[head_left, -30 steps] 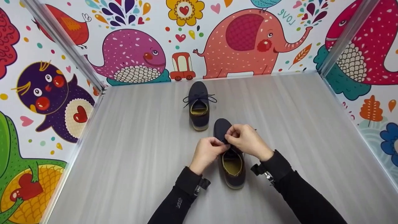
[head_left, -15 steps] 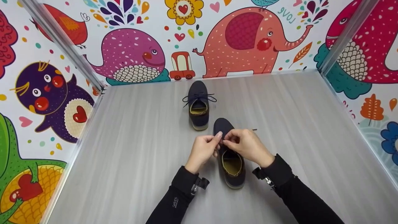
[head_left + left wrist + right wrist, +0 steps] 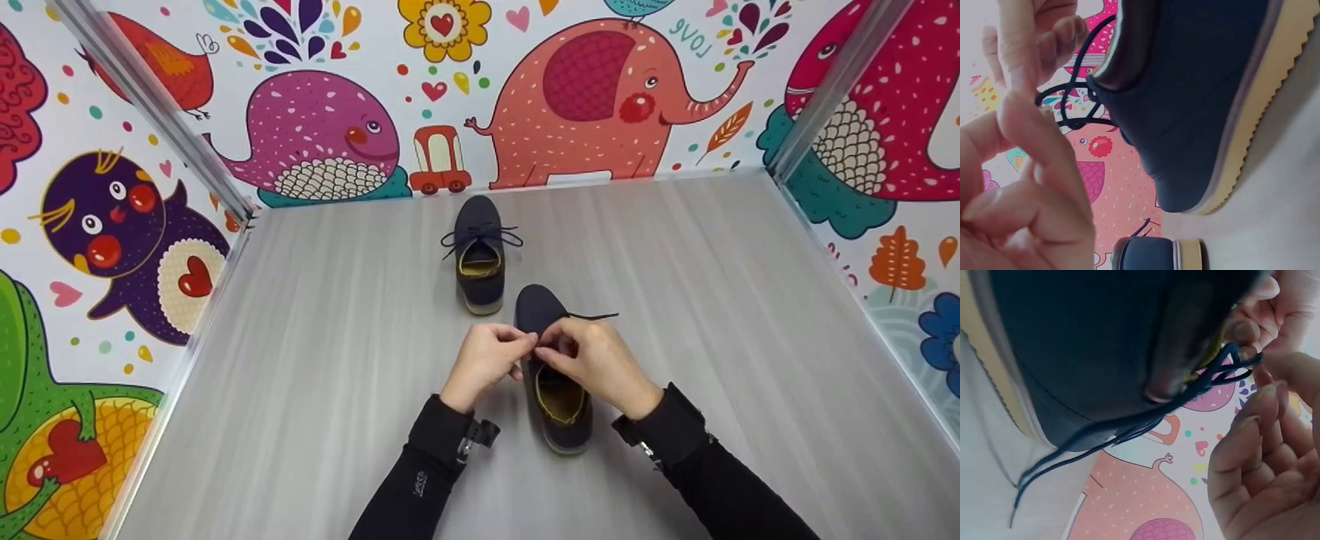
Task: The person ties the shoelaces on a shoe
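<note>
A navy shoe (image 3: 556, 401) with a tan sole lies near me, toe pointing away; it also fills the left wrist view (image 3: 1196, 95) and right wrist view (image 3: 1089, 343). Both hands meet over its lacing. My left hand (image 3: 491, 358) pinches the dark lace (image 3: 1069, 93) with thumb and fingertips. My right hand (image 3: 596, 356) pinches the lace (image 3: 1224, 371) from the other side. A loose lace end (image 3: 596, 316) trails to the right onto the floor. A second navy shoe (image 3: 479, 255), laces tied in a bow, sits just beyond.
The grey wood-grain surface (image 3: 315, 360) is boxed in by cartoon-printed walls (image 3: 592, 97) on the left, back and right, with metal corner posts (image 3: 150, 112). Black sleeves with wrist straps (image 3: 480, 435) reach in from the front edge.
Both hands drew slightly nearer me over the shoe's lacing. The loose lace end now stretches farther out to the right. The far shoe has not moved.
</note>
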### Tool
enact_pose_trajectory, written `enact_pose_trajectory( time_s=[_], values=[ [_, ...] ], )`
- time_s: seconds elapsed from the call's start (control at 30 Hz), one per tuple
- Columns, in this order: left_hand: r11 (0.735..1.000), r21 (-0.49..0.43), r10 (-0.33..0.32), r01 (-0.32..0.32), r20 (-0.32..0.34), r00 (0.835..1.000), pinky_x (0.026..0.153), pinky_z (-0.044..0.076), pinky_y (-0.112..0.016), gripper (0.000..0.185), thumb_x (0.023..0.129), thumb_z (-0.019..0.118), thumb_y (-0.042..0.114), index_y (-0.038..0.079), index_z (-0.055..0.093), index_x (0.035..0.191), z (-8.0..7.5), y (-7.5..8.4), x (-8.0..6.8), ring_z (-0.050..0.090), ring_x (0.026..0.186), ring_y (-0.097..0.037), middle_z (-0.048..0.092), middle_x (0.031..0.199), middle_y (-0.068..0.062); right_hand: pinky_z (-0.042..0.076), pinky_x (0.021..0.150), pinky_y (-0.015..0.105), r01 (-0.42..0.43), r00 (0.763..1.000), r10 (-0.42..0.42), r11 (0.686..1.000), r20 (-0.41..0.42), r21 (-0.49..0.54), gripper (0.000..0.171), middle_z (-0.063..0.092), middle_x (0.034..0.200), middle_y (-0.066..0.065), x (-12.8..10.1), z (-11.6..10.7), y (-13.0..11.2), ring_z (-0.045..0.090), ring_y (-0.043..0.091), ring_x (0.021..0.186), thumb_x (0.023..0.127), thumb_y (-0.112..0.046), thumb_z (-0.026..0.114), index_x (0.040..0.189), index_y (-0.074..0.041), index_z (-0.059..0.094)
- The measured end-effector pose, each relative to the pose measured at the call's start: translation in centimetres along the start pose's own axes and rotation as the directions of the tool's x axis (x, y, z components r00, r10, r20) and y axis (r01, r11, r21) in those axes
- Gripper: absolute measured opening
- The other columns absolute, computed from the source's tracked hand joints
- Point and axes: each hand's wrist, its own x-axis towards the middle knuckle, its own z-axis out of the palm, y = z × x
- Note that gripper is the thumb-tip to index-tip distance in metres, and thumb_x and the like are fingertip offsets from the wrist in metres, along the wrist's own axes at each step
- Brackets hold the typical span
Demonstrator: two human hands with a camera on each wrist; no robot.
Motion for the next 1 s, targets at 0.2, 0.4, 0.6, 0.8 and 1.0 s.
enact_pose_trajectory(
  time_s=[0.2, 0.4, 0.6, 0.8, 1.0],
  values=[
    [0.998, 0.06, 0.021, -0.02, -0.006, 1.0, 0.042, 0.039, -0.02, 0.013, 0.089, 0.072, 0.014, 0.001, 0.074, 0.085, -0.1, -0.1, -0.3, 0.053, 0.042, -0.01, 0.062, 0.067, -0.011, 0.038, 0.047, 0.022, -0.046, 0.998, 0.051, 0.994, 0.049, -0.096, 0.015, 0.05, 0.063, -0.013, -1.6, 0.1, 0.5, 0.044, 0.001, 0.053, 0.081, -0.02, 0.084, 0.078, -0.017, 0.069],
    [0.985, 0.173, 0.026, -0.02, -0.034, 0.999, 0.043, 0.041, -0.022, 0.012, 0.089, 0.073, 0.019, 0.008, 0.075, 0.084, -0.1, -0.4, -0.5, 0.056, 0.043, -0.01, 0.066, 0.07, -0.01, 0.04, 0.05, 0.022, -0.024, 1.0, 0.026, 0.99, 0.014, -0.141, 0.014, 0.051, 0.066, -0.011, -2.6, -0.6, 1.3, 0.044, 0.002, 0.056, 0.083, -0.008, 0.08, 0.078, -0.014, 0.068],
    [0.977, 0.208, 0.054, -0.045, -0.038, 0.998, 0.044, 0.043, -0.022, 0.012, 0.089, 0.074, 0.018, 0.007, 0.075, 0.083, -0.1, -0.7, -0.6, 0.055, 0.043, -0.009, 0.065, 0.066, -0.003, 0.046, 0.057, 0.025, 0.002, 1.0, 0.001, 0.991, 0.023, -0.135, 0.016, 0.054, 0.076, -0.008, -2.7, -1.9, 1.3, 0.052, 0.007, 0.065, 0.086, -0.007, 0.077, 0.082, -0.014, 0.064],
    [0.968, 0.24, 0.092, -0.076, -0.056, 0.994, 0.043, 0.043, -0.023, 0.012, 0.089, 0.074, 0.017, 0.007, 0.075, 0.083, 0.0, -0.7, -0.8, 0.055, 0.042, -0.01, 0.063, 0.062, 0.002, 0.052, 0.069, 0.032, -0.027, 0.991, 0.039, 0.995, 0.128, -0.094, 0.009, 0.063, 0.083, -0.004, -1.0, -2.6, 1.5, 0.061, 0.014, 0.077, 0.091, -0.011, 0.073, 0.086, -0.013, 0.065],
    [0.945, 0.311, 0.134, -0.101, -0.084, 0.987, 0.044, 0.045, -0.024, 0.011, 0.089, 0.074, 0.019, 0.009, 0.075, 0.083, 0.2, -0.9, -0.9, 0.056, 0.043, -0.01, 0.064, 0.063, 0.004, 0.047, 0.056, 0.026, -0.152, 0.949, 0.146, 0.988, 0.279, 0.0, 0.008, 0.063, 0.072, -0.006, 1.5, -2.8, 1.7, 0.056, 0.009, 0.06, 0.093, -0.015, 0.071, 0.087, -0.011, 0.069]
  ],
)
